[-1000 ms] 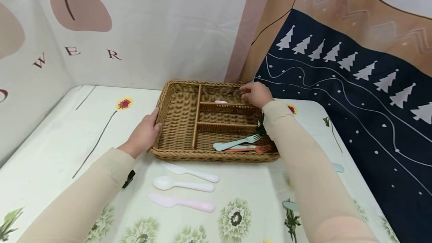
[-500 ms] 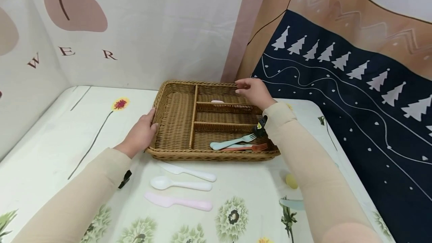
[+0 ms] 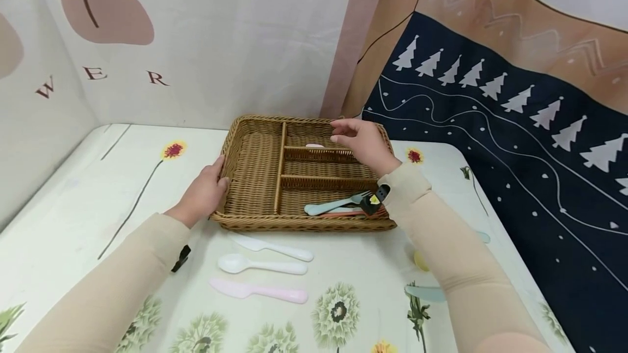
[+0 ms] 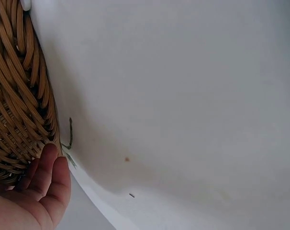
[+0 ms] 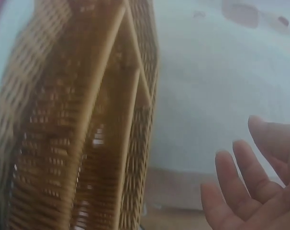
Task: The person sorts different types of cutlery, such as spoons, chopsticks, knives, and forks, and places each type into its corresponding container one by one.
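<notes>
A brown wicker basket with several compartments stands at the back of the table. My left hand rests against its left side, fingers along the outer wall; in the left wrist view the fingertips meet the weave. My right hand hovers over the back right part with its fingers loosely bent and nothing in them. In the front right compartment lie a light blue fork and an orange piece of cutlery, partly covered by the right wrist's camera. A pale pink piece peeks out of the back right compartment.
In front of the basket lie a white knife, a white spoon and a pink knife. A light blue-green piece and a yellow one are partly behind the right sleeve. A curtain hangs behind the table.
My right hand has come off the basket's back right rim and moved left and inward over it. My left hand stays at the left side. The view has shifted slightly.
</notes>
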{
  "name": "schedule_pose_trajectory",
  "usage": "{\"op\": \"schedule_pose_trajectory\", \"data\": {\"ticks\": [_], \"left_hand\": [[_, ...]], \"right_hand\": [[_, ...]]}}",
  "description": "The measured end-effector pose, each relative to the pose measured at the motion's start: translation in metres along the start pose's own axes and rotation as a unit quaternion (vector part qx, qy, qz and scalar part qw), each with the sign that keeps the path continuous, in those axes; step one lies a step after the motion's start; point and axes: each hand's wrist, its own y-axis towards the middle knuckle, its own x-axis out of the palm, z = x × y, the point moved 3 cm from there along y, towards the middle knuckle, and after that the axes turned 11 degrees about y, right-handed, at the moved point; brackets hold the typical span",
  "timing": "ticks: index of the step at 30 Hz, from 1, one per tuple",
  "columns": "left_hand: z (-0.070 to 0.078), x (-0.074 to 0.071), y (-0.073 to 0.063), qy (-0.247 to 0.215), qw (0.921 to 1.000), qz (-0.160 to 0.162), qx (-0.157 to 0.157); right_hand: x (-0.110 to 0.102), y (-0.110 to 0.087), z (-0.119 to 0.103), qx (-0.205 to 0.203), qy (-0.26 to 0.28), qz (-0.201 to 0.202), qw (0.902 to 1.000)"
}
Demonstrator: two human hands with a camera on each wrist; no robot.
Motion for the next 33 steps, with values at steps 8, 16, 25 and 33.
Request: {"op": "schedule_pose_trajectory", "data": {"ticks": [8,16,25,33], "left_hand": [[-0.002,-0.001,0.001,-0.005,0.9999,-0.009,-0.002],[-0.007,-0.002,0.0,-0.004,0.9999,-0.01,0.001],[-0.006,-0.002,0.0,0.0,0.9998,-0.012,0.014],[-0.004,0.0,0.004,0.001,0.9998,-0.011,0.017]], "right_hand": [[0.014,-0.018,-0.002,0.001,0.027,-0.011,0.9996],[0.031,-0.042,-0.008,-0.016,0.037,-0.037,0.9985],[0.047,-0.063,-0.008,-0.033,0.014,-0.066,0.9972],[0.064,-0.082,-0.013,-0.046,0.014,-0.103,0.9935]]}}
